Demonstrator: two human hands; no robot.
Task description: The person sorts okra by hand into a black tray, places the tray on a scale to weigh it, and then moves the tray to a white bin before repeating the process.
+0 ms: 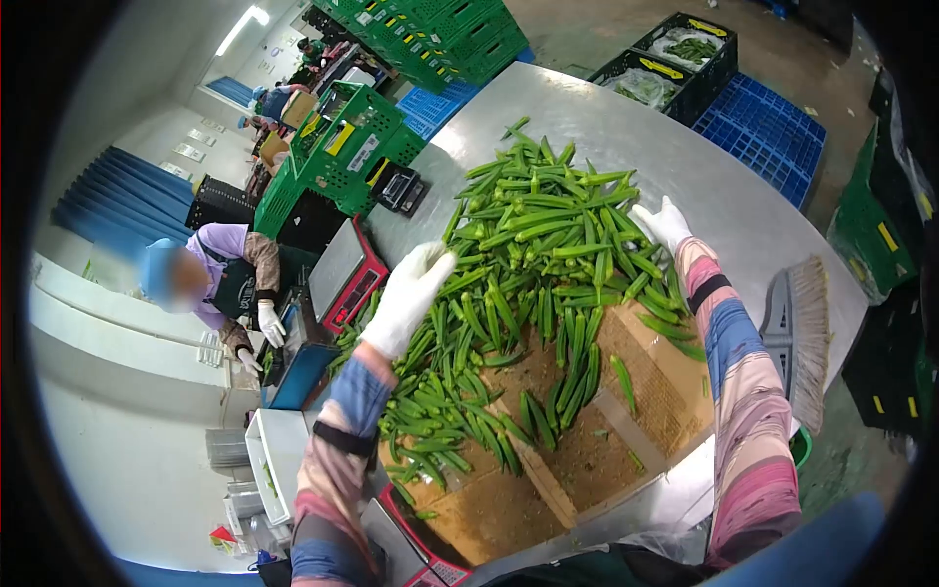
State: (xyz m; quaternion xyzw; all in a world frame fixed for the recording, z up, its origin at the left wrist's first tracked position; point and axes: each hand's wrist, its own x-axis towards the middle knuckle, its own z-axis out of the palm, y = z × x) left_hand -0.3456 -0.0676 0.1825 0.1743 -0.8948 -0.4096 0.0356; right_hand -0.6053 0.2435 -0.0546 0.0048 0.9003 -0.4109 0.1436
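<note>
A large heap of green okra pods (548, 225) lies on the metal table and spreads over a flattened piece of cardboard (509, 499). My left hand (409, 298), in a white glove, is at the left side of the heap. Its fingers are stretched out over the pods, and I see nothing held in them. On the far right edge of the heap is my right hand (665, 225), also white-gloved. Its thumb and fingers are apart against the pods, with some fingertips partly hidden. Loose okra and bits of debris lie on the cardboard's lower part.
A brush (804, 342) with pale bristles rests on the table's right side. Left stand a red-edged scale (354, 279) and a small black device (397, 188). Green crates (342, 147) and black crates (675, 59) surround the table. A co-worker (230, 274) works at the left.
</note>
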